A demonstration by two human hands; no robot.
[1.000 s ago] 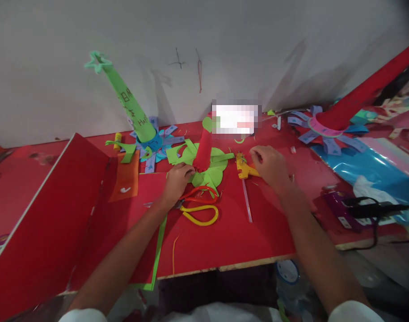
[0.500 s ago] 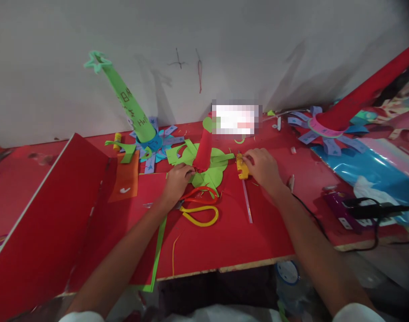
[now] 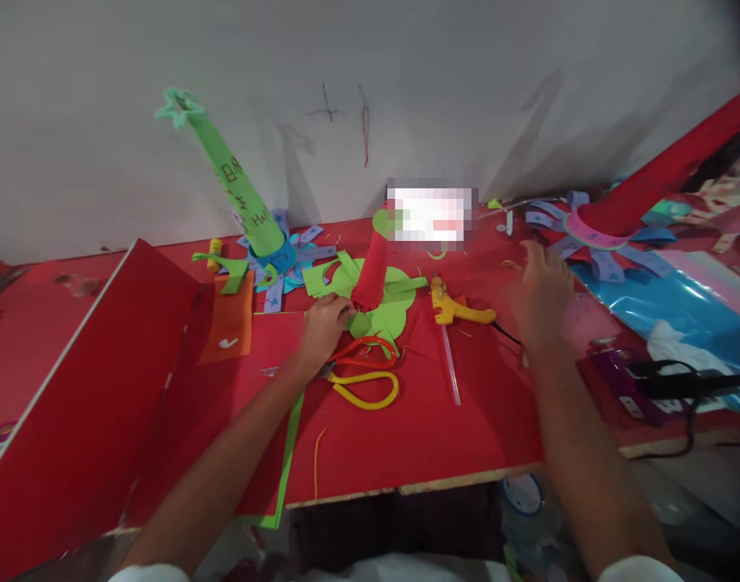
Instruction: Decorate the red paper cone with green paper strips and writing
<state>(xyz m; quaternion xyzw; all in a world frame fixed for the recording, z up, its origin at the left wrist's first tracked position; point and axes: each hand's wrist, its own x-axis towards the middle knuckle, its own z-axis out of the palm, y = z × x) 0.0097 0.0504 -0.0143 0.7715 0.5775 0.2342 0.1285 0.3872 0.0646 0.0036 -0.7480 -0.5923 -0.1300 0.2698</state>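
My left hand [image 3: 326,330] is closed at the foot of a small red paper cone [image 3: 373,271], its fingertips pinching the lower edge. The cone leans slightly on a green petal-shaped paper base [image 3: 399,299]. Past the fingertips of my right hand [image 3: 540,295], which is raised with fingers loosely apart, lies a thin curled scrap. A yellow glue gun [image 3: 451,307] rests on the table left of that hand, a clear glue stick [image 3: 450,364] beneath its body. Scissors [image 3: 366,390] with red and yellow handles lie beside my left wrist.
A tall green paper cone [image 3: 242,190] topped by a star stands back left. Another long red cone [image 3: 654,182] leans at the right, above blue film [image 3: 709,303]. A purple box [image 3: 630,384] with a black cable sits right. A red board [image 3: 90,380] rises at the left.
My right hand has left the glue gun and moved right, so the gun's handle and cord now show. My left hand stays at the red cone.
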